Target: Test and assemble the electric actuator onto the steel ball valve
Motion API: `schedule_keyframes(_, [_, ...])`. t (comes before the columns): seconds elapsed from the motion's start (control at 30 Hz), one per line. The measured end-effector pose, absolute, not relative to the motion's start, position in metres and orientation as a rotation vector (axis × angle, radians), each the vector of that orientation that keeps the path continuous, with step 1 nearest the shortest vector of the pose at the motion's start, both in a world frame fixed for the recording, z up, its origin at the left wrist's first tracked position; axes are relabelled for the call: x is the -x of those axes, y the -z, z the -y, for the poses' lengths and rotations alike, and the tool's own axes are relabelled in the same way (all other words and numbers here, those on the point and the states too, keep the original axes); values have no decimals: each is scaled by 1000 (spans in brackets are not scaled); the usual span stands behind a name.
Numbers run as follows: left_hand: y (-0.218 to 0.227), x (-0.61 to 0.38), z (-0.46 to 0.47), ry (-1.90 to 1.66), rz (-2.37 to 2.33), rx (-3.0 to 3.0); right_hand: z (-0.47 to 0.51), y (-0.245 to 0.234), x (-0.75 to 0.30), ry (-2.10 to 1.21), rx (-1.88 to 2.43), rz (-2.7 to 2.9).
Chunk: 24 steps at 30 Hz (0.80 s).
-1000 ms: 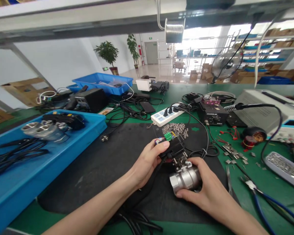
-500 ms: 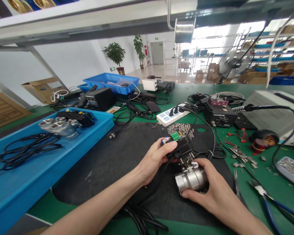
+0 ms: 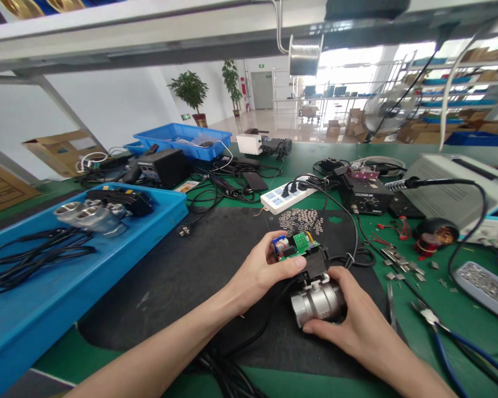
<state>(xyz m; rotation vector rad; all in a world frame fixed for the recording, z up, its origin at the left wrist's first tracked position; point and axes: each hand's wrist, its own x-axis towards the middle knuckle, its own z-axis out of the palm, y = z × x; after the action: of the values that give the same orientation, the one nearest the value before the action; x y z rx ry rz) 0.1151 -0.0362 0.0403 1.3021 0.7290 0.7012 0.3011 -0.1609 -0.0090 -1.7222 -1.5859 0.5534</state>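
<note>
My left hand (image 3: 261, 271) grips a black valve actuator (image 3: 314, 264), thumb across its side. Its top is uncovered, showing a green circuit board (image 3: 301, 244) and a blue part with wires. Closed around the right end of a silver metal ball valve (image 3: 317, 304) is my right hand (image 3: 351, 309), thumb below and fingers behind. The actuator sits over the valve's stem, close against it; whether they are fastened cannot be seen. A black cable (image 3: 265, 320) runs down from the actuator to the mat.
A blue tray (image 3: 166, 207) at left holds metal valves and a cable. Scattered nuts (image 3: 301, 219) lie on the black mat (image 3: 182, 287) near a power strip (image 3: 288, 194). Pliers (image 3: 434, 326), tweezers (image 3: 391, 307), a soldering iron (image 3: 415, 182) and a tray of small parts (image 3: 485, 290) are at right.
The actuator has come down onto the valve's stem, closing the gap with the metal posts between them. It has tipped so more of the circuit board shows. The view has shifted slightly.
</note>
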Motion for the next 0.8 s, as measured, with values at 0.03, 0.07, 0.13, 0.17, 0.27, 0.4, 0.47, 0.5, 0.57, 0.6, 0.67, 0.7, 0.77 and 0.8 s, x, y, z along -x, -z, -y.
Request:
schedule_keyframes(0.03, [-41, -115, 36, -698, -729, -1311, 161, 9, -301, -558, 1732, 1580])
schedule_keyframes(0.07, [-41, -115, 36, -693, -730, -1321, 161, 9, -301, -565, 1741, 1574])
schedule_keyframes(0.13, [-43, -115, 36, -677, -733, -1353, 160, 9, -302, -585, 1751, 1568])
schedule_keyframes(0.17, [-44, -114, 36, -664, -732, -1372, 160, 9, -303, -602, 1753, 1568])
schedule_keyframes(0.27, [-50, -112, 36, -601, -719, -1422, 160, 8, -308, -679, 1748, 1584])
schedule_keyframes(0.4, [-58, -113, 35, -537, -687, -1492, 160, 7, -313, -757, 1699, 1645])
schedule_keyframes(0.47, [-60, -115, 34, -522, -685, -1537, 160, 7, -312, -737, 1674, 1666])
schedule_keyframes(0.5, [-60, -116, 35, -518, -687, -1553, 160, 8, -312, -721, 1669, 1667])
schedule_keyframes(0.57, [-60, -117, 37, -520, -682, -1558, 161, 7, -310, -706, 1680, 1646])
schedule_keyframes(0.6, [-60, -116, 39, -522, -676, -1556, 161, 6, -310, -702, 1693, 1621])
schedule_keyframes(0.67, [-62, -114, 47, -524, -665, -1571, 162, 5, -308, -709, 1698, 1578])
schedule_keyframes(0.7, [-65, -111, 51, -513, -669, -1605, 163, 4, -306, -722, 1678, 1574])
schedule_keyframes(0.77, [-75, -104, 60, -477, -708, -1742, 165, 3, -302, -735, 1598, 1587])
schedule_keyframes(0.8, [-80, -100, 64, -449, -739, -1838, 166, 3, -299, -724, 1546, 1604])
